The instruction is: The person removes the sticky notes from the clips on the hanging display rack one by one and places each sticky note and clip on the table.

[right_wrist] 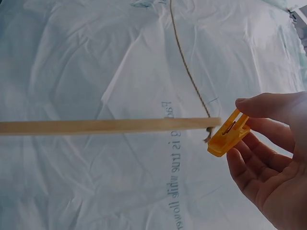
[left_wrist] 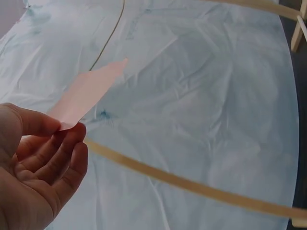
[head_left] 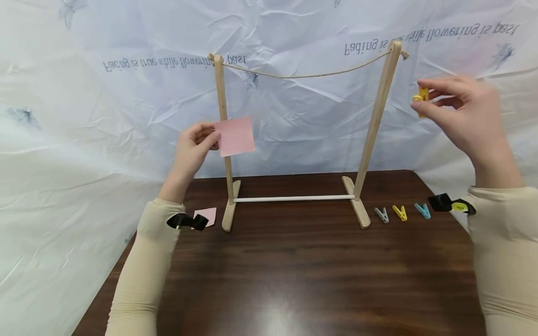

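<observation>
A pink square of paper (head_left: pixel 236 136) is pinched at its left edge by my left hand (head_left: pixel 195 145), in front of the wooden stand's left post. In the left wrist view the paper (left_wrist: pixel 88 93) tilts up from between thumb and fingers. My right hand (head_left: pixel 470 112) pinches a yellow clothespin (head_left: pixel 423 95) between thumb and fingers, to the right of the right post. The right wrist view shows the clothespin (right_wrist: pixel 229 134) near the post's top end in the picture. A thin rope (head_left: pixel 294 76) sags between the two post tops, with nothing hanging on it.
The stand's feet and white crossbar (head_left: pixel 294 199) rest on the dark wooden table (head_left: pixel 277 270). Grey (head_left: pixel 382 215), yellow (head_left: pixel 400 213) and blue clothespins (head_left: pixel 422 211) lie right of it. Another pink paper (head_left: pixel 207 215) lies left. A pale printed sheet (head_left: pixel 294 126) hangs behind.
</observation>
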The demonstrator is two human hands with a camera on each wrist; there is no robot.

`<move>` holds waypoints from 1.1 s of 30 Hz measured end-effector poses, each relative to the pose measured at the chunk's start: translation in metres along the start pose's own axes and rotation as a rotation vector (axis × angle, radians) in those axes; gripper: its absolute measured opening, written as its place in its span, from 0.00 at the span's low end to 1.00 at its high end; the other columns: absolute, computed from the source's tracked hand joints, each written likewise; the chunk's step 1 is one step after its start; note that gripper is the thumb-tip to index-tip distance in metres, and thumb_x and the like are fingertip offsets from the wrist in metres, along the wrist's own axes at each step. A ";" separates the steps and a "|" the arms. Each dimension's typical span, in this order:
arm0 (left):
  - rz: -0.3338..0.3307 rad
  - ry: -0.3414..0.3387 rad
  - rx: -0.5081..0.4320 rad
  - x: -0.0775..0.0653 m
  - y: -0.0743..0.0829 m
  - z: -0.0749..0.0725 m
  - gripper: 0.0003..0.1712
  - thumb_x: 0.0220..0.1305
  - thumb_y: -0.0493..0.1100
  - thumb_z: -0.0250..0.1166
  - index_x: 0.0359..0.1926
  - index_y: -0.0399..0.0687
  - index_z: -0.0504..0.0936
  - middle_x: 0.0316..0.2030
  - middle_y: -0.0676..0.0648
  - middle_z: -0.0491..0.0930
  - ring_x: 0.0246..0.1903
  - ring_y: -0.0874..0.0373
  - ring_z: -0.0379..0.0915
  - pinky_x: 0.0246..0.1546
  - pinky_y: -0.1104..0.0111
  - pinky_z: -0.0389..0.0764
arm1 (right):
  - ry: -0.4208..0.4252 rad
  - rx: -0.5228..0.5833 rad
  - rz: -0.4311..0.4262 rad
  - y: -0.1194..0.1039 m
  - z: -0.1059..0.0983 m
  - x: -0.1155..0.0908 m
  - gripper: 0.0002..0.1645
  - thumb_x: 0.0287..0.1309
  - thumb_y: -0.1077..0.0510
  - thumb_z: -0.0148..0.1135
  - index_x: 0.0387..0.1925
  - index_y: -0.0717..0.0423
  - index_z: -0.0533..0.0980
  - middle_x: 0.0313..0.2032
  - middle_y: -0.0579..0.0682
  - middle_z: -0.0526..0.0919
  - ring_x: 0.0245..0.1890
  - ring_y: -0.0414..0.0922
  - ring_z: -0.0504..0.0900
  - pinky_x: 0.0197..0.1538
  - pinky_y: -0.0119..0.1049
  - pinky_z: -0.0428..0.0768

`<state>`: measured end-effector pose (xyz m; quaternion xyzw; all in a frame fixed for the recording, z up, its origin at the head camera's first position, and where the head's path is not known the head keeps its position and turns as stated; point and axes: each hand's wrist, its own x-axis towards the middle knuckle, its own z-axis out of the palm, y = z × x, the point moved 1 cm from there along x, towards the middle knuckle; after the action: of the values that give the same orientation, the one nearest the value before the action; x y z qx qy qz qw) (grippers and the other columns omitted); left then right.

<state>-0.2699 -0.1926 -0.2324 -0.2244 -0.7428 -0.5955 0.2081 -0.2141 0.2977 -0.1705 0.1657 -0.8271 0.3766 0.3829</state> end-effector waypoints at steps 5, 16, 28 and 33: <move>-0.051 0.021 0.071 -0.021 -0.009 -0.027 0.15 0.70 0.34 0.63 0.51 0.23 0.78 0.34 0.55 0.82 0.31 0.64 0.80 0.37 0.73 0.83 | -0.021 -0.029 0.062 0.019 -0.008 -0.019 0.22 0.61 0.61 0.70 0.58 0.53 0.82 0.43 0.27 0.77 0.37 0.22 0.77 0.43 0.15 0.70; -0.209 -0.046 0.247 -0.075 -0.064 -0.066 0.19 0.72 0.36 0.62 0.56 0.24 0.76 0.36 0.52 0.83 0.29 0.69 0.78 0.33 0.77 0.81 | -0.107 -0.145 0.248 0.069 -0.014 -0.071 0.27 0.64 0.53 0.69 0.63 0.53 0.78 0.42 0.24 0.73 0.34 0.18 0.73 0.36 0.11 0.69; -0.418 -0.177 0.492 -0.151 -0.117 -0.094 0.23 0.75 0.46 0.61 0.60 0.31 0.77 0.45 0.36 0.83 0.36 0.63 0.81 0.36 0.66 0.85 | -0.382 -0.231 0.359 0.129 0.013 -0.125 0.34 0.69 0.43 0.62 0.67 0.60 0.73 0.57 0.68 0.77 0.48 0.50 0.79 0.33 0.28 0.72; -0.445 -0.207 0.526 -0.167 -0.137 -0.092 0.19 0.73 0.41 0.63 0.55 0.30 0.79 0.39 0.40 0.85 0.31 0.57 0.80 0.33 0.65 0.83 | -0.507 -0.269 0.353 0.152 0.028 -0.148 0.35 0.70 0.44 0.61 0.64 0.67 0.73 0.43 0.66 0.80 0.33 0.55 0.77 0.27 0.37 0.69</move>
<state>-0.2095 -0.3228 -0.4183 -0.0550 -0.9184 -0.3890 0.0477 -0.2165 0.3752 -0.3699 0.0564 -0.9543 0.2711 0.1124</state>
